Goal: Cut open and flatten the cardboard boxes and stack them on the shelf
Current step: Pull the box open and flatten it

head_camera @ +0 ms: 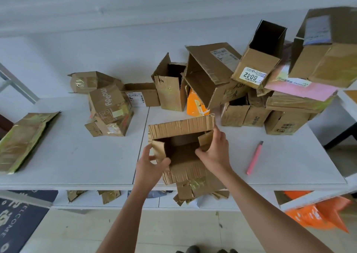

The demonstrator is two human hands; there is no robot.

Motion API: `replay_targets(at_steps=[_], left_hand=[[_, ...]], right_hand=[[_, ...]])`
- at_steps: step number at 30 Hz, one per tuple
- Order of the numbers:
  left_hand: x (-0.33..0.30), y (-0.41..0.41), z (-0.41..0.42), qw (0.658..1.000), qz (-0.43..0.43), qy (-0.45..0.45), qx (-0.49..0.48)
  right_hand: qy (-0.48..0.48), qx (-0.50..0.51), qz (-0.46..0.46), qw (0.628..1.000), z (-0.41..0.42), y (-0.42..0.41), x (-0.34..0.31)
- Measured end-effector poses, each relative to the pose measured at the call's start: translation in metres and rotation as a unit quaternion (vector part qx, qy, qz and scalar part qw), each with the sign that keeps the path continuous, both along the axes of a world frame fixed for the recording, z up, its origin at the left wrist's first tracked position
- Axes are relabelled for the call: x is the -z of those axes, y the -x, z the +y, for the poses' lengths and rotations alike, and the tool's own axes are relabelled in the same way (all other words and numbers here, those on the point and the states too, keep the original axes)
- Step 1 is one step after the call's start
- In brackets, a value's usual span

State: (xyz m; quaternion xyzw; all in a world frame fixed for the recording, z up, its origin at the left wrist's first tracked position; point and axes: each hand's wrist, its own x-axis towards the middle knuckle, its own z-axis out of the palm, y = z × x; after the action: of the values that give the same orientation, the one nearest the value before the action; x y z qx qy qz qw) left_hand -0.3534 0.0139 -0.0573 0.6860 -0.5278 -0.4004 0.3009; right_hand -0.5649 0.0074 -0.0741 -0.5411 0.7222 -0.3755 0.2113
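A white surface stands against a pale wall, with a lower shelf showing under its near edge. The open box in hand is the landmark here: it sits at the near edge of the surface, mouth up, its torn front flap hanging over the edge toward the shelf.

The left hand grips the box's left wall, thumb outside and fingers curled over the rim. The right hand pinches the small right flap, fingers closed on the cardboard. Judging by this, the step is pulling the walls apart to collapse the box; whether its seams are already cut I cannot tell.

Right of the box a pink cutter lies alone, untouched and near if a seam resists. Behind the box stands a crowd of uncut boxes, stacked high behind and to its right. Far left of it a flattened piece rests at the surface's end.

Room to flatten is best just left of the box, where bare surface shows; behind, the pile is close. The next move probably calls for pressing it down without shoving it off the near edge.
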Motion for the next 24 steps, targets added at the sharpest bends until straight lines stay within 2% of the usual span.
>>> replay_targets(at_steps=[2,4,6,8,10,11,13,18,22,24], left_hand=[[-0.005,-0.008,-0.004,0.996,0.084,-0.03,-0.007],[-0.01,-0.019,-0.007,0.976,0.203,-0.077,-0.022],[-0.011,-0.034,-0.009,0.94,0.318,-0.122,-0.013],[-0.008,-0.051,-0.006,0.893,0.419,-0.161,-0.017],[0.002,-0.064,-0.001,0.85,0.487,-0.195,-0.046],[0.009,-0.068,0.001,0.84,0.498,-0.207,-0.066],[0.021,-0.073,0.002,0.848,0.468,-0.229,-0.101],[0.03,-0.067,0.0,0.924,0.291,-0.232,-0.086],[0.034,-0.063,-0.001,0.938,0.223,-0.223,-0.147],[0.037,-0.06,0.001,0.94,0.207,-0.216,-0.165]], right_hand=[[-0.038,-0.095,-0.022,0.995,0.005,0.018,-0.003],[-0.094,-0.184,-0.051,0.977,0.01,0.038,-0.007],[-0.141,-0.242,-0.07,0.957,0.016,0.056,-0.01],[-0.154,-0.283,-0.05,0.945,0.022,0.067,-0.009],[-0.175,-0.311,0.001,0.934,0.029,0.07,-0.005],[-0.187,-0.323,0.031,0.927,0.033,0.069,-0.002],[-0.195,-0.342,0.078,0.916,0.037,0.061,0.006],[-0.233,-0.345,0.185,0.89,0.03,0.022,0.03],[-0.23,-0.339,0.189,0.893,0.026,0.016,0.042],[-0.228,-0.34,0.16,0.898,0.023,0.02,0.043]])
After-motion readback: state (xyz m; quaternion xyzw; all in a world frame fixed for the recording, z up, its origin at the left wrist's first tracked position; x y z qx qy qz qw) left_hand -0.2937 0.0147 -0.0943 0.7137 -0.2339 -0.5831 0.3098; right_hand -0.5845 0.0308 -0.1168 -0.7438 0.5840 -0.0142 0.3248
